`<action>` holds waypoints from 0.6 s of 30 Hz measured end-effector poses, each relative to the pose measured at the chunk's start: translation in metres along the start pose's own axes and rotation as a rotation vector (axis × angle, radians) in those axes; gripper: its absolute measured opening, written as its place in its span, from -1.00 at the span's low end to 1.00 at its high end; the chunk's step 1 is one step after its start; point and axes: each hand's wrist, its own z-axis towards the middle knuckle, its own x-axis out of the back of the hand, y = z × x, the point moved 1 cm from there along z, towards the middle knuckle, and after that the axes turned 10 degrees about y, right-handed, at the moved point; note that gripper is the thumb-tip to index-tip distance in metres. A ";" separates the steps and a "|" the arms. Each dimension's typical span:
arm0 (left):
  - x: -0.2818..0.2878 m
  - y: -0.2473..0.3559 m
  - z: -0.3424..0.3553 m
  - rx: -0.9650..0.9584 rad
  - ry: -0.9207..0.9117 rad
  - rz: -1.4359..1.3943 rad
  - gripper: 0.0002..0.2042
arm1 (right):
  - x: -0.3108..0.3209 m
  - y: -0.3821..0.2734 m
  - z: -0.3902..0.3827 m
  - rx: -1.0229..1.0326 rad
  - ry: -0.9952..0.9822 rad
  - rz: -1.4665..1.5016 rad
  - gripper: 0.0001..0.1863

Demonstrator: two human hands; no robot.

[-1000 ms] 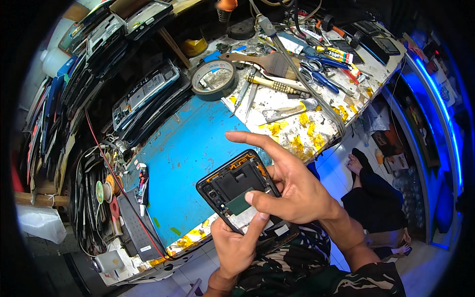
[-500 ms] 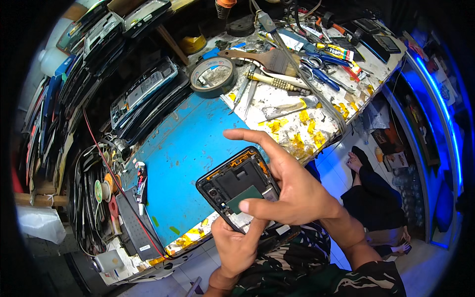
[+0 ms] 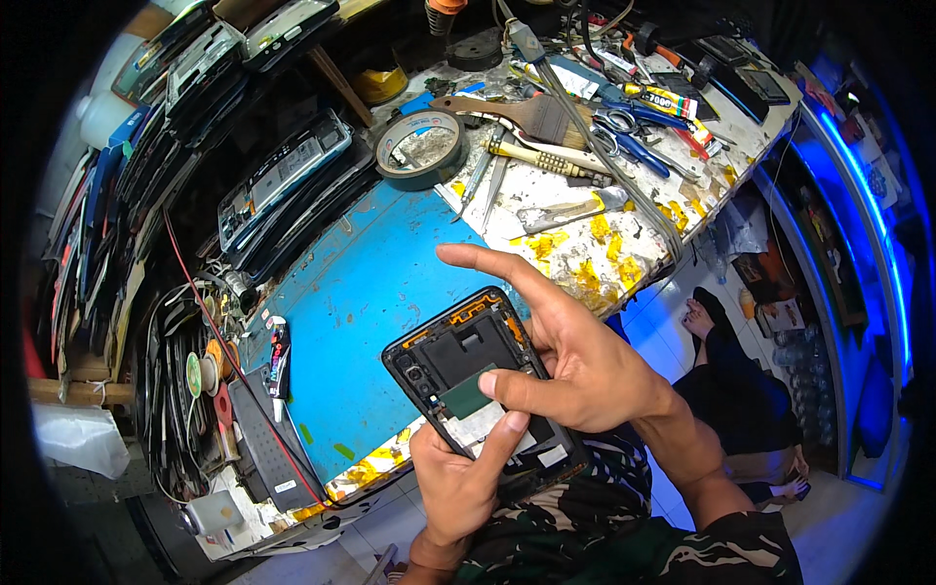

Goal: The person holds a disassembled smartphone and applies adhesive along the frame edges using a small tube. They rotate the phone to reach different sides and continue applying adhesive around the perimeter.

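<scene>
A phone with its back off (image 3: 458, 341) shows a dark inner housing, orange flex strips along its top and a white area lower down. My left hand (image 3: 458, 483) grips it from below and left, thumb on its lower part. My right hand (image 3: 595, 375) holds its right side, index finger stretched out above the phone, thumb pressing a dark green rectangle (image 3: 463, 398) on it. The phone is above the front edge of the blue mat (image 3: 361, 273).
The bench (image 3: 721, 185) holds a tape roll (image 3: 419, 171), brush (image 3: 517, 115), scissors, glue tubes and cables (image 3: 195, 331). Phone stacks (image 3: 278, 195) line the left and back. At right, another person's dark-clothed legs and bare foot (image 3: 698, 322) show beside a blue-lit case (image 3: 877, 244).
My hands and the phone have shifted slightly up and left. My right thumb moved slightly left on the green rectangle half a second ago and is now back to the right.
</scene>
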 end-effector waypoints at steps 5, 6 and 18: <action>0.000 0.000 0.000 -0.035 -0.026 0.022 -0.86 | -0.001 0.003 0.002 0.078 0.023 -0.006 -0.15; 0.000 0.000 0.000 -0.037 -0.029 0.027 -0.86 | -0.001 0.004 0.002 0.085 0.028 -0.013 -0.14; -0.003 -0.001 -0.001 -0.051 -0.011 0.092 -0.92 | -0.001 0.004 0.002 0.172 0.084 -0.153 -0.10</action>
